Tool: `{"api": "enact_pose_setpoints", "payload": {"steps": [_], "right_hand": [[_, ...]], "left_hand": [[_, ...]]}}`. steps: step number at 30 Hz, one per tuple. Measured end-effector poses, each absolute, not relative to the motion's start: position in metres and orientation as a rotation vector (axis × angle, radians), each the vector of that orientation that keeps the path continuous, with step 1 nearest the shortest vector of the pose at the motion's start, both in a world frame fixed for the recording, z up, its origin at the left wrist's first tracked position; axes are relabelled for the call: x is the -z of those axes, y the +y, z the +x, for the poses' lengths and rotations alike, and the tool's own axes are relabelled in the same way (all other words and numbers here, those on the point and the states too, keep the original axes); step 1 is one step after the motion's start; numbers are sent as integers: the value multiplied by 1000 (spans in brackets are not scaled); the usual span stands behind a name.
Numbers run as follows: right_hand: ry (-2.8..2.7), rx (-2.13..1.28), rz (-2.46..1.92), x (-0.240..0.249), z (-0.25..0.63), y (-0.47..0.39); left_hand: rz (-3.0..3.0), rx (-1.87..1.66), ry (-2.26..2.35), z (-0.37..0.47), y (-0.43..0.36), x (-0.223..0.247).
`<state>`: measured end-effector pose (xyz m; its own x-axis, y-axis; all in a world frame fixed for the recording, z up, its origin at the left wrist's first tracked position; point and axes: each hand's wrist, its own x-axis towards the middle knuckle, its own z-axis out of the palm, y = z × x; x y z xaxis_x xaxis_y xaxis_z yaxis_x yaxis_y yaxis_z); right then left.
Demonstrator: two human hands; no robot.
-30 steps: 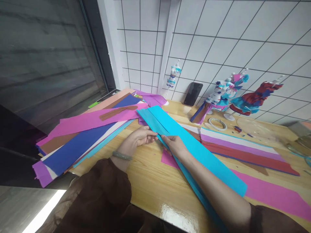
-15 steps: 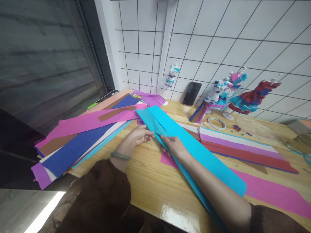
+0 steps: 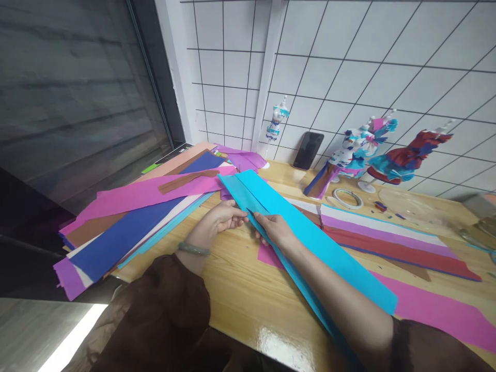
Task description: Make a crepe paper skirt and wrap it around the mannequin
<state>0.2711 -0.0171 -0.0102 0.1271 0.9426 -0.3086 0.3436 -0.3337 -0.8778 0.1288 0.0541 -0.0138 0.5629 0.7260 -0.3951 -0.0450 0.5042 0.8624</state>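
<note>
Turquoise paper (image 3: 349,268) lies at a slant on the wooden table (image 3: 228,289), nearer the person than the phone (image 3: 309,150), which leans on the tiled wall. Well right of the phone, at the picture's edge, are one grey box-like thing (image 3: 475,209) and one rounded amber-tinted thing (image 3: 480,230); both are blurred, so whether they hold anything cannot be told.

Both hands are nearer the person than the phone. The right hand (image 3: 276,230) grasps the turquoise edge, thumb on top and fingers curled below; a dark tip by the thumb is too small to identify. The left hand (image 3: 228,217), with one bangle (image 3: 194,249) at its wrist, has thumb and forefinger drawn together at that same edge; whether they pinch the paper, I cannot tell.

Four dress forms stand near the wall: one (image 3: 277,124) left of the phone, three (image 3: 413,157) to its right. Nearer the person and right of the phone are one tape ring (image 3: 347,206), one stack of white, purple and red strips (image 3: 391,237) and one pink sheet (image 3: 437,315). Left of the phone spreads one pile of coloured paper (image 3: 147,201), its layers overlapping too much to count.
</note>
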Motion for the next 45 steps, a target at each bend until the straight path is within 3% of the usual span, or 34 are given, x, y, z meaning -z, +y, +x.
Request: {"api": "enact_pose_setpoints", "payload": {"steps": [45], "right_hand": [[-1261,-1070,-1784,22,272,-12]], "left_hand": [[913,-636,897,122,66,21]]}}
